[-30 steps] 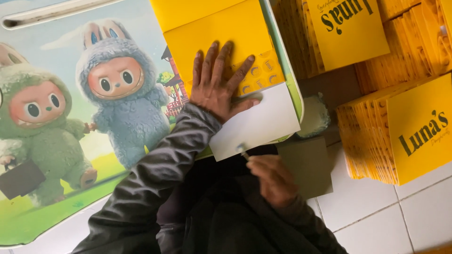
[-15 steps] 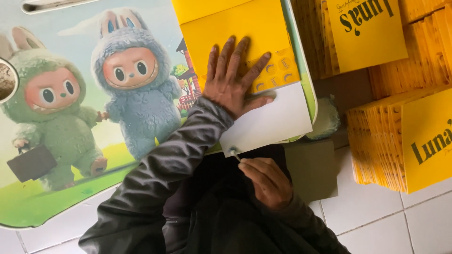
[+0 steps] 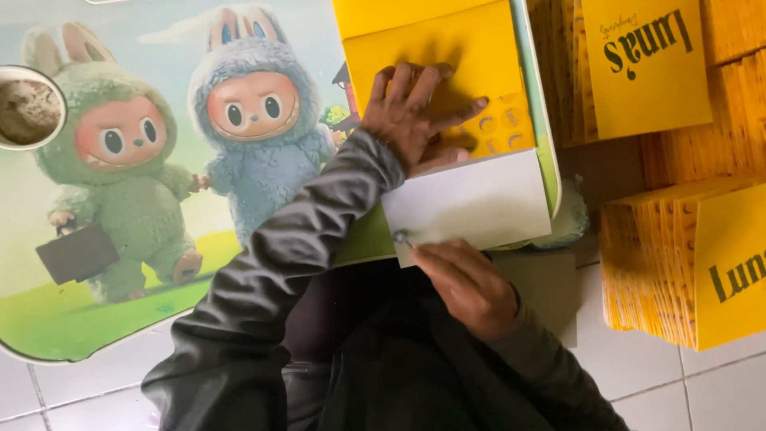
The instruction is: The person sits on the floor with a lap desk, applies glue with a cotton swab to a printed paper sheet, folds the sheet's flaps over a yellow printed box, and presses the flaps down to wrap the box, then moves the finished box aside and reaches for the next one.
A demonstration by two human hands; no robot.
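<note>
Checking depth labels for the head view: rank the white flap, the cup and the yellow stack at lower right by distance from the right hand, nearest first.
1. White flap: touching the right hand, just above it on the table.
2. Yellow stack: to the hand's right, on the tiled floor.
3. Cup: far left, on the cartoon table top.

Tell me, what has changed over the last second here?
Little has changed. The right hand with its small tool has slid left along the white flap's lower edge towards its corner. The left hand stays pressed flat on the yellow sheet. Nothing was picked up or released.
</note>
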